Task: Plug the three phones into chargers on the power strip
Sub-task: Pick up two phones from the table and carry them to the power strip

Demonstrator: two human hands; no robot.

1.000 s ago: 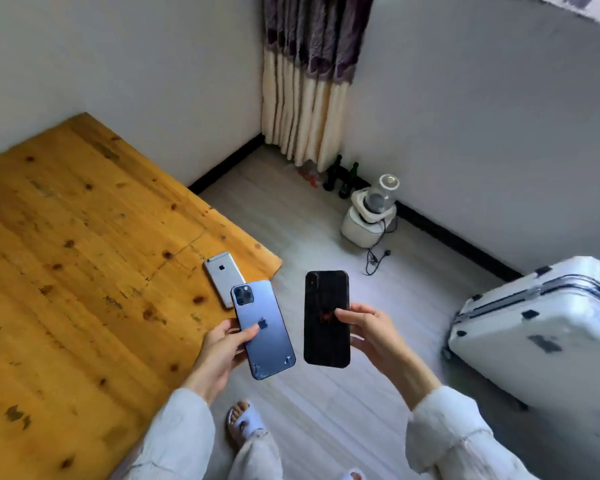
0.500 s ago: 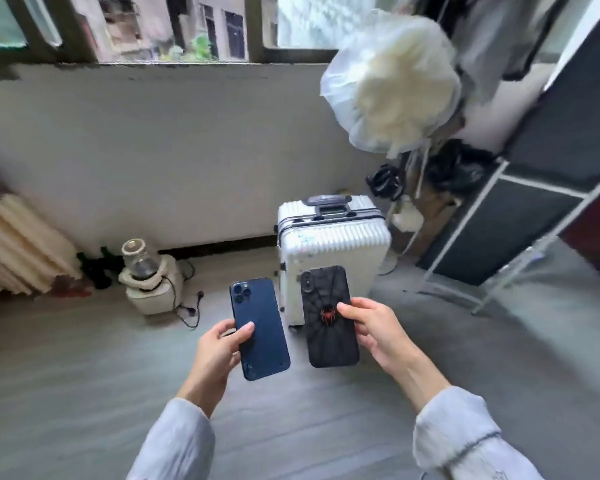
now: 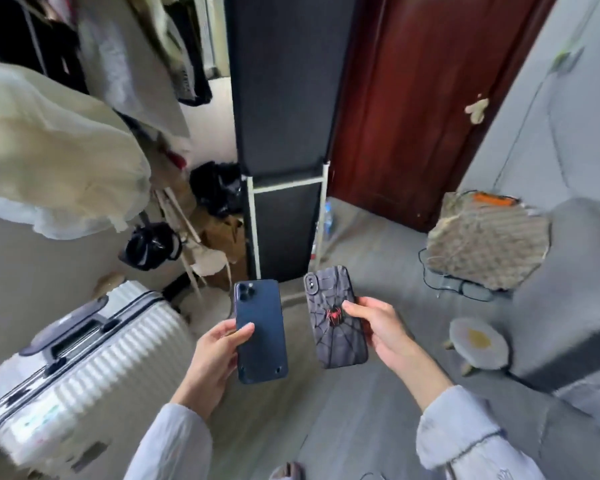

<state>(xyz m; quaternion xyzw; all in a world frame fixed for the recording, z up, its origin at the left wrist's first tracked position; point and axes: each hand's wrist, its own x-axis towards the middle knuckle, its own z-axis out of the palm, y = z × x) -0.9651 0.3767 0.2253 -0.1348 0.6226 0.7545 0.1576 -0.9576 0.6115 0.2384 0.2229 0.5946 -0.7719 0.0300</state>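
My left hand (image 3: 210,362) holds a dark blue phone (image 3: 261,332) by its left edge, back side up, camera end away from me. My right hand (image 3: 383,332) holds a phone in a black spider-web case (image 3: 336,318) with a red spider, also back side up. Both phones are in the air in front of me, side by side and apart. The third phone, the chargers and the power strip are out of sight. Black cables (image 3: 444,282) lie on the floor at the right.
A white ribbed suitcase (image 3: 77,372) stands at the lower left. A black fabric wardrobe (image 3: 283,133) and a dark red door (image 3: 409,109) are ahead. Hanging clothes (image 3: 56,150) fill the left. A patterned bag (image 3: 485,247), a small round stool (image 3: 478,344) and a grey sofa (image 3: 568,289) are at the right.
The view has swung right, from the wooden table with the silver phone, past the window wall, to the wardrobe and door. Both hands keep their phones.
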